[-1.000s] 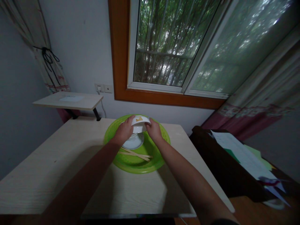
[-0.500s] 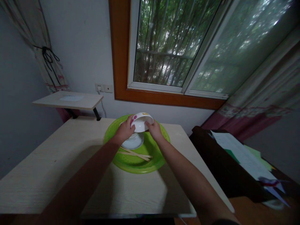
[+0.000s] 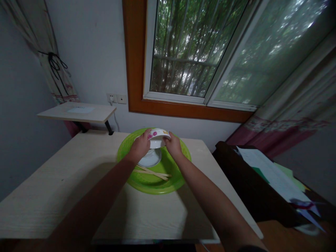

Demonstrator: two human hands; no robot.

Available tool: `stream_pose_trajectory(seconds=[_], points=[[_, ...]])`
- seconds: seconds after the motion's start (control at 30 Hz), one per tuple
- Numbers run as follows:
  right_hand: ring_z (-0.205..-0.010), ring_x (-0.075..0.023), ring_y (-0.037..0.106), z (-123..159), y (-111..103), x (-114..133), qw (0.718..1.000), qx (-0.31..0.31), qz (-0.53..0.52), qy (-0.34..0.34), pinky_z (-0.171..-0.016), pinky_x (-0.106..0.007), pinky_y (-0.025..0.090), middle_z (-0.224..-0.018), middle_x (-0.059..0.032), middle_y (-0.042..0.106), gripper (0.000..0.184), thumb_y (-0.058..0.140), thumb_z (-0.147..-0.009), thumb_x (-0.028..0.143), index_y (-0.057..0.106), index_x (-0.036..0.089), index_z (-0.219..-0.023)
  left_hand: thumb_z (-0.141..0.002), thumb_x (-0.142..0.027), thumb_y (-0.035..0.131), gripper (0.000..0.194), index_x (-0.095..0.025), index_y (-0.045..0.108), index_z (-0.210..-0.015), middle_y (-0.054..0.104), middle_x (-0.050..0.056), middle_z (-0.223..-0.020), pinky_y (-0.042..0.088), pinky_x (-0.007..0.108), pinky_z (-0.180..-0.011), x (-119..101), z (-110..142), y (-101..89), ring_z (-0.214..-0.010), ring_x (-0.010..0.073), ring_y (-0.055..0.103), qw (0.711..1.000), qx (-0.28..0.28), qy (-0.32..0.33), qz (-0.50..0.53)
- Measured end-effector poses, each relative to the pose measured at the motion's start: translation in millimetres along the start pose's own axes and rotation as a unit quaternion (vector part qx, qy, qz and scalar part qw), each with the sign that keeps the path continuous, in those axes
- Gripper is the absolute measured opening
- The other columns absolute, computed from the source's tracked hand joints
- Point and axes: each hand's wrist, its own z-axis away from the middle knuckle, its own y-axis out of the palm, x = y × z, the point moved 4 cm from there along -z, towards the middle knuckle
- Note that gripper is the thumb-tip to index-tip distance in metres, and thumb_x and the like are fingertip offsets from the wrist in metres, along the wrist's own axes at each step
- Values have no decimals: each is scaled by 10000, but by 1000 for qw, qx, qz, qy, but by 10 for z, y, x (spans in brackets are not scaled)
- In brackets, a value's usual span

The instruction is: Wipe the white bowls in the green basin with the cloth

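Note:
A white bowl (image 3: 158, 140) with pink and yellow decoration is tilted on its side, its inside facing me. My left hand (image 3: 141, 144) grips its left rim, and my right hand (image 3: 172, 144) grips the right rim. Both hands are over a bright green basin (image 3: 168, 186). Under the bowl, white dishes (image 3: 150, 159) sit in the basin, partly hidden by the left hand and the bowl. Several light wooden chopsticks (image 3: 154, 173) lie crossed on the basin's floor in front of the dishes.
The basin stands on a pale wooden table (image 3: 157, 217). A small raised shelf (image 3: 76, 113) stands at the back left, near a wall socket (image 3: 111, 98). A window (image 3: 194, 52) is behind. Papers (image 3: 267, 171) lie on a dark surface to the right.
The bowl has been turned between both hands: its printed pattern has shifted along the rim, pink flowers now showing. It tipped up, then down again. Dishes and chopsticks stay put.

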Motion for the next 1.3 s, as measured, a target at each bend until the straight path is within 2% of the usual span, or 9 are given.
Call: stream_pose_trajectory(seconds=[0.17,0.37,0.57,0.73,0.87,1.0,1.1,1.2,1.3], points=[[-902,-262,678,39,-79,125,997,-10,68,-29,-829,-352,526,-1001,-124,739,280,514,-854,149,675,166,-1083,-905,-91,458,588,-171,429,-1487,658,175,-1322,499,377,-1001,-21,18,23,-1125,271,676,999,-11,22,-33],[-908,-264,661,65,-127,239,989,-8,131,-67,-803,-330,508,-1041,-131,723,343,493,-847,128,639,161,-1156,-918,-107,451,585,-163,406,-1499,675,166,-1291,521,373,-965,-20,40,42,-1096,274,689,997,-7,26,-67],[-872,-239,643,78,-154,316,985,-2,141,-94,-785,-299,481,-1018,-112,715,339,498,-822,113,643,173,-1122,-933,-108,432,561,-172,414,-1489,675,156,-1294,526,359,-952,-47,59,15,-1083,259,696,996,-5,31,-84],[-885,-239,625,81,-157,321,991,-11,90,-103,-799,-311,472,-990,-101,696,301,465,-805,103,641,176,-1038,-934,-123,446,546,-185,430,-1476,679,148,-1284,525,363,-959,-39,54,31,-1089,261,693,996,-12,31,-89],[-811,-228,600,50,-146,231,996,-33,40,-69,-761,-310,474,-872,-71,680,196,442,-862,178,628,201,-917,-913,-145,496,556,-183,439,-1466,653,139,-1336,493,358,-1025,-20,42,47,-1158,253,663,998,-22,36,-47],[-728,-209,585,-16,-93,13,998,-39,-36,23,-732,-309,493,-808,-51,688,183,493,-882,297,648,198,-883,-933,-218,502,533,-173,442,-1461,642,133,-1357,485,361,-1036,-26,34,28,-1165,249,656,998,-37,51,22],[-743,-206,608,-60,-31,-170,991,-44,-97,86,-724,-307,507,-865,-55,722,233,543,-837,330,682,176,-944,-932,-289,543,579,-176,411,-1485,644,144,-1351,503,367,-1005,-37,42,37,-1133,251,669,996,-19,56,65],[-766,-202,630,-86,29,-281,983,-37,-133,119,-723,-298,512,-904,-58,741,307,573,-797,340,698,157,-1010,-916,-352,582,691,-153,334,-1530,655,175,-1320,514,387,-978,-19,49,79,-1126,276,673,996,10,49,79],[-752,-194,631,-87,63,-282,986,-10,-120,116,-713,-291,513,-892,-58,746,302,582,-788,335,707,149,-991,-904,-270,543,700,-105,295,-1538,664,211,-1285,511,405,-971,33,35,125,-1128,296,671,997,27,24,67]])
